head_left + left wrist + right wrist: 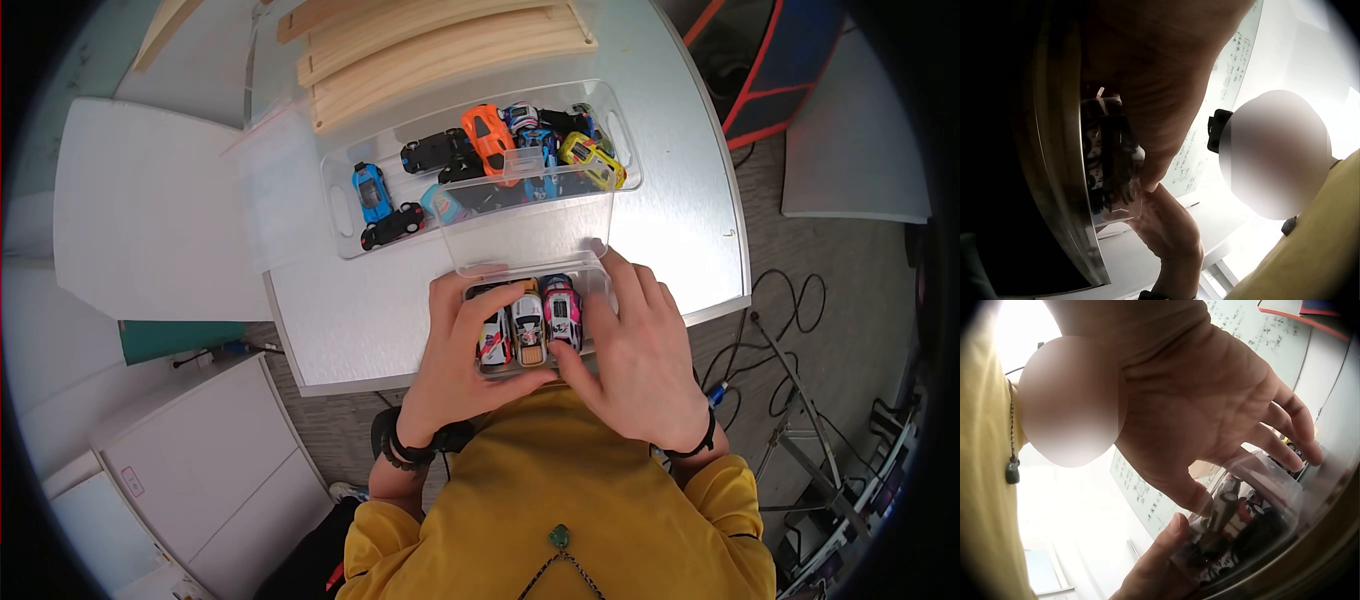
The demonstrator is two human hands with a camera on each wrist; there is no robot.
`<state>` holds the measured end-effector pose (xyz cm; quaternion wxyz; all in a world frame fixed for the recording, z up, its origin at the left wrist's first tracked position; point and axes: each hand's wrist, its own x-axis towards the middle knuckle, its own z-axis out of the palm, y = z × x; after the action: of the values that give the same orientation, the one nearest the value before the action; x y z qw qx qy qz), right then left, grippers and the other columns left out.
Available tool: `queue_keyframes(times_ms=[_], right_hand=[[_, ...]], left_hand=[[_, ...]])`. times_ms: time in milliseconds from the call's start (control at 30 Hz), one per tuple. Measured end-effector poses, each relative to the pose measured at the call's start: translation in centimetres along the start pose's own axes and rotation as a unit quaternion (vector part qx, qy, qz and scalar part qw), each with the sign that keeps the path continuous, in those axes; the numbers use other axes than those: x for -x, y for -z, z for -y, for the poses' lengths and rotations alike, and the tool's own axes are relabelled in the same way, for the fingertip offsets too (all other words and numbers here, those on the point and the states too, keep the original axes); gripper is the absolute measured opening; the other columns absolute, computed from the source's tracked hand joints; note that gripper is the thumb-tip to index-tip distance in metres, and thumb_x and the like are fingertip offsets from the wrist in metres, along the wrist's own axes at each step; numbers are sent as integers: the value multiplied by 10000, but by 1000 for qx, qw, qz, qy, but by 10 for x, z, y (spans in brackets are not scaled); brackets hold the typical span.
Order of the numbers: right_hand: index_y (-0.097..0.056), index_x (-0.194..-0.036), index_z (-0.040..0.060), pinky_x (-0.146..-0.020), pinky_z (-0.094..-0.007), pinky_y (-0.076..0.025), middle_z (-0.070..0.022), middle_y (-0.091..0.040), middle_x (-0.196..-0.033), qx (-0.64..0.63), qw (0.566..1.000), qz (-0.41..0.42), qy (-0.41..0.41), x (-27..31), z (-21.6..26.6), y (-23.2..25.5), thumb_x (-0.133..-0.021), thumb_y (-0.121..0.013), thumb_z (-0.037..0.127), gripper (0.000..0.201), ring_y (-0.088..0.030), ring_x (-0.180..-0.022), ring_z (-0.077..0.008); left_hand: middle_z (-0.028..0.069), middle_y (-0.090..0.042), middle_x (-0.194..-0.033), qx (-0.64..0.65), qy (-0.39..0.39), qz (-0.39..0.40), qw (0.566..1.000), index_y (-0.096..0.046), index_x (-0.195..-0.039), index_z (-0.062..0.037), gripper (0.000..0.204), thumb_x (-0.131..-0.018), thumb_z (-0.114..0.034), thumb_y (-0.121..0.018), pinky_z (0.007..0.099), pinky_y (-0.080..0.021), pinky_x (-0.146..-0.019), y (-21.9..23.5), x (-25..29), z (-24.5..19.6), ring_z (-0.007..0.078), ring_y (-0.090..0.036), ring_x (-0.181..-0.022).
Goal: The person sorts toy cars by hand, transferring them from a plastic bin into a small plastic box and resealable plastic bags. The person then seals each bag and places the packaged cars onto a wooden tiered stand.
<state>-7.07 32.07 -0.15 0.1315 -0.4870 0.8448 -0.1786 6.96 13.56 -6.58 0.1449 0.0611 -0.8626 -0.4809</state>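
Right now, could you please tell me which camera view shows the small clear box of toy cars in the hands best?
The head view: the small clear box shows from above with three toy cars side by side, between both hands. The wrist views show it only from below, close, dark and partly hidden by palms.

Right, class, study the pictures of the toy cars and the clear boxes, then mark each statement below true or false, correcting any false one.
1. Both hands, the left hand and the right hand, grip the small clear box. True.
2. The small clear box holds no cars. False: at least three toy cars lie side by side in it.
3. The large clear tray holds an orange car. True.
4. The wooden track pieces lie inside the tray. False: they lie on the table beyond it.
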Motion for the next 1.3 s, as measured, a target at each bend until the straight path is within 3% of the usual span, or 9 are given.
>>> queue_keyframes(times_ms=[67,167,667,967,1300], right_hand=[[-621,-1285,-118,-996,-516,-502,-340,-533,-1463,-4,1000,5,-16,1,0,1,-885,-794,280,590,-581,-1195,-465],[-591,-1372,-81,-982,-514,-519,-314,-562,-1440,-20,999,-11,-25,2,1,2,-866,-822,271,657,-607,-1162,-457],[-650,-1365,66,-960,-512,-529,-249,-582,-1430,-56,998,-27,-20,-1,2,8,-831,-862,239,600,-621,-1160,-445],[-663,-1334,5,-929,-486,-536,-267,-597,-1386,-85,995,-44,9,-2,-4,8,-915,-776,177,467,-628,-1119,-420],[-635,-1305,-72,-927,-484,-530,-270,-608,-1373,-73,996,-60,7,-1,-4,5,-920,-762,137,456,-630,-1120,-424]], left_hand=[[187,-498,-1468,-1,0,-2,1000,-589,-1448,-107,900,-690,-296,-1036,498,-450,-1139,0,0,0,410,-486,-1374],[182,-493,-1474,-1,-4,-2,1000,-584,-1454,-107,906,-692,-299,-1035,499,-450,-1139,-1,0,1,411,-484,-1377],[177,-496,-1473,1,-1,-4,1000,-581,-1454,-103,907,-693,-301,-1034,504,-447,-1138,-2,1,2,413,-483,-1378],[176,-498,-1470,-2,-3,-2,1000,-577,-1456,-103,908,-700,-315,-1034,506,-446,-1137,-1,1,2,410,-481,-1379],[178,-497,-1467,-6,-4,-2,1000,-572,-1450,-101,908,-701,-325,-1034,507,-446,-1137,-2,1,2,411,-481,-1375]])
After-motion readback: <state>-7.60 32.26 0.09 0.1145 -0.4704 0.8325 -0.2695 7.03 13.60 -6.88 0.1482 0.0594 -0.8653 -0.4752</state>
